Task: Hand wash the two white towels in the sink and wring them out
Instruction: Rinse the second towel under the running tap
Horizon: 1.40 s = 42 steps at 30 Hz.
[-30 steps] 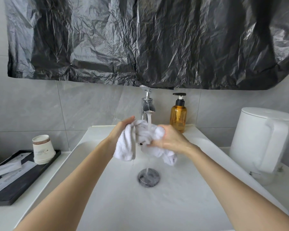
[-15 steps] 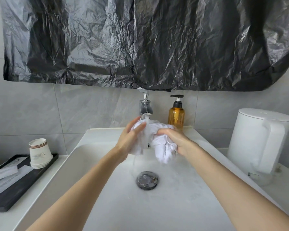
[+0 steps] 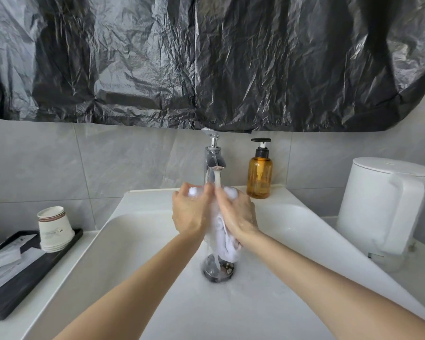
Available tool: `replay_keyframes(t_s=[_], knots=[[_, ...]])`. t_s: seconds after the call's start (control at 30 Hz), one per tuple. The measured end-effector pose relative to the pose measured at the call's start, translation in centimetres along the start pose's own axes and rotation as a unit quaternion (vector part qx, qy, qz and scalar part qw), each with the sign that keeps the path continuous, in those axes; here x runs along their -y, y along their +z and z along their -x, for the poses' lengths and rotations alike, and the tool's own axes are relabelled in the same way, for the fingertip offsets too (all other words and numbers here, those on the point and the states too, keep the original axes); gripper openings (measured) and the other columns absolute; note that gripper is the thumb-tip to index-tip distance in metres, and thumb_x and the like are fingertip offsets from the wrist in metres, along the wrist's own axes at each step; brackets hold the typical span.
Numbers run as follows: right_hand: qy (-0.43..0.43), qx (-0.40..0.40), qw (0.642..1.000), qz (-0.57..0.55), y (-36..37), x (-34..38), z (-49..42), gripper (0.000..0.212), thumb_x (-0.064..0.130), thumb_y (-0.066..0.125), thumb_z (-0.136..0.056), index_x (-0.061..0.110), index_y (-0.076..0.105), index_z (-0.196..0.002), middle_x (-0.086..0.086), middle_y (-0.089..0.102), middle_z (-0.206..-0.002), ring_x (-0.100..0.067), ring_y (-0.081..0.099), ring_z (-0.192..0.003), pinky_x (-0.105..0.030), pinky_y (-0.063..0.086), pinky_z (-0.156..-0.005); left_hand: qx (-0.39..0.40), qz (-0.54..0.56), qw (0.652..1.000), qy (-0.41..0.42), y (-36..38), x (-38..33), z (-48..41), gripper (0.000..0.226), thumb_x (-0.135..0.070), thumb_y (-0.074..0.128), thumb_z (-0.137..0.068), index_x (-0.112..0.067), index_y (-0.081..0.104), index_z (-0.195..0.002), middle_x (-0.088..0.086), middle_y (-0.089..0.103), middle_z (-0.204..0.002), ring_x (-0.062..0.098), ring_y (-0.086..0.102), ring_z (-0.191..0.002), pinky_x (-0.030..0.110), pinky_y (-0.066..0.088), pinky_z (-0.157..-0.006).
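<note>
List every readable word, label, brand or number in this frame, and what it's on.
None can be read.
Stacked paper cups: a small dark mark, too small to read.
White packets on the black tray: printed lines, blurred.
Amber pump bottle, white kettle: no label shows.

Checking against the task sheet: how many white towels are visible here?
1 for certain: a white towel squeezed between the left hand and right hand under the running tap. A second may be bunched inside it or hidden; I cannot tell.
</note>
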State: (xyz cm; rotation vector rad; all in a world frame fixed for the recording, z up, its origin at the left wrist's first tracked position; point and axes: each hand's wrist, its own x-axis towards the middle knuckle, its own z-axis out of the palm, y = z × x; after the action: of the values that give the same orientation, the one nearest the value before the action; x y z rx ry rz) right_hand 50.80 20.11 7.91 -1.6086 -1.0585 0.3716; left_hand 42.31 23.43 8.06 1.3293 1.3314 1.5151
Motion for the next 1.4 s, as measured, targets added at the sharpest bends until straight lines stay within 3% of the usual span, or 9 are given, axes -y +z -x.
replay_keyframes(t_s=[0.23, 0.37, 0.5, 0.57, 0.67, 0.83, 0.97, 1.1, 1.4], knots=[[-0.234, 0.05, 0.946, 0.219, -2.8, -0.1, -0.9, 0.038, 0.045, 0.036, -0.09, 0.024, 0.044, -0.059, 0.002, 0.054, -0.062, -0.025, 0.051, -0.063, -0.032, 0.034, -0.052, 0.099, -0.101, 0.99, 0.021, -1.3, 0.3, -1.0, 0.039, -0.061, 0.047, -0.085, -0.025, 0.063, -0.084, 0.006, 0.068, -0.09, 0.033, 0.063, -0.09, 0.039, 0.051, -0.083], [-0.166, -0.015, 0.975, 0.149, -4.2, -0.7, -2.1, 0.047, 0.047, 0.046, -0.094, 0.018, 0.043, -0.057, 0.0, 0.047, -0.055, -0.022, 0.047, -0.054, -0.03, 0.034, -0.05, 0.293, 0.043, 0.952, -0.076, -1.5, -0.6, -0.9, 0.043, -0.067, 0.038, -0.085, -0.04, 0.067, -0.101, 0.003, 0.069, -0.116, 0.028, 0.064, -0.106, 0.05, 0.049, -0.097], [-0.081, -0.021, 0.996, 0.036, -5.8, -0.3, -2.9, 0.041, 0.04, 0.054, -0.091, 0.018, 0.046, -0.058, 0.0, 0.046, -0.059, -0.02, 0.046, -0.058, -0.03, 0.033, -0.054, 0.339, 0.142, 0.925, -0.094, -1.5, -1.5, -1.2, 0.028, -0.025, 0.046, -0.1, -0.042, 0.053, -0.12, -0.003, 0.07, -0.104, 0.017, 0.064, -0.077, 0.023, 0.052, -0.061], [-0.043, 0.009, 0.998, -0.036, -5.9, -0.3, -2.9, 0.032, 0.036, 0.057, -0.088, 0.014, 0.052, -0.066, -0.003, 0.047, -0.064, -0.017, 0.044, -0.058, -0.028, 0.034, -0.054, 0.354, 0.151, 0.919, -0.083, -1.6, -1.3, -1.4, 0.035, -0.032, 0.058, -0.095, -0.047, 0.051, -0.125, -0.003, 0.071, -0.113, 0.017, 0.069, -0.085, 0.024, 0.054, -0.065], [-0.003, 0.051, 0.992, -0.111, -5.0, 0.0, -2.3, 0.021, 0.031, 0.061, -0.085, 0.013, 0.063, -0.074, -0.001, 0.05, -0.063, -0.015, 0.047, -0.057, -0.024, 0.037, -0.054, 0.334, 0.145, 0.93, -0.061, -1.7, -1.1, -1.1, 0.048, -0.052, 0.074, -0.078, -0.035, 0.062, -0.122, 0.001, 0.071, -0.116, 0.017, 0.069, -0.102, 0.032, 0.054, -0.081], [-0.027, 0.071, 0.988, -0.135, -3.2, 0.1, -1.8, 0.017, 0.04, 0.056, -0.089, 0.032, 0.07, -0.095, 0.012, 0.069, -0.084, -0.009, 0.063, -0.079, -0.025, 0.048, -0.07, 0.264, 0.179, 0.947, -0.041, -1.3, -0.9, -0.3, 0.024, -0.044, 0.071, -0.084, -0.036, 0.066, -0.106, -0.005, 0.074, -0.101, 0.012, 0.07, -0.093, 0.027, 0.054, -0.073], [-0.02, -0.016, 0.995, -0.101, -1.1, 0.2, -1.0, 0.033, 0.049, 0.062, -0.082, 0.025, 0.06, -0.059, 0.01, 0.056, -0.049, -0.018, 0.057, -0.058, -0.029, 0.044, -0.058, 0.147, 0.158, 0.976, -0.011, -0.3, -0.6, 0.9, 0.012, -0.038, 0.068, -0.081, -0.026, 0.066, -0.085, -0.006, 0.07, -0.079, 0.018, 0.068, -0.08, 0.032, 0.052, -0.067], [-0.028, -0.06, 0.997, -0.049, -0.3, 0.2, -0.4, 0.038, 0.049, 0.061, -0.076, 0.021, 0.052, -0.051, 0.007, 0.046, -0.046, -0.021, 0.05, -0.055, -0.028, 0.036, -0.053, 0.073, 0.081, 0.994, -0.023, -0.2, -0.9, 1.5, 0.028, -0.047, 0.064, -0.074, -0.023, 0.051, -0.069, -0.008, 0.059, -0.066, 0.021, 0.057, -0.07, 0.033, 0.044, -0.064], [-0.271, -0.012, 0.938, 0.218, -2.6, 0.8, -0.4, 0.041, 0.044, 0.04, -0.099, 0.018, 0.046, -0.068, -0.013, 0.067, -0.073, -0.033, 0.054, -0.068, -0.035, 0.04, -0.059, 0.087, -0.086, 0.989, 0.083, -1.3, -1.0, 0.4, 0.032, -0.037, 0.047, -0.09, -0.017, 0.045, -0.065, 0.006, 0.055, -0.07, 0.034, 0.052, -0.077, 0.04, 0.041, -0.068]])
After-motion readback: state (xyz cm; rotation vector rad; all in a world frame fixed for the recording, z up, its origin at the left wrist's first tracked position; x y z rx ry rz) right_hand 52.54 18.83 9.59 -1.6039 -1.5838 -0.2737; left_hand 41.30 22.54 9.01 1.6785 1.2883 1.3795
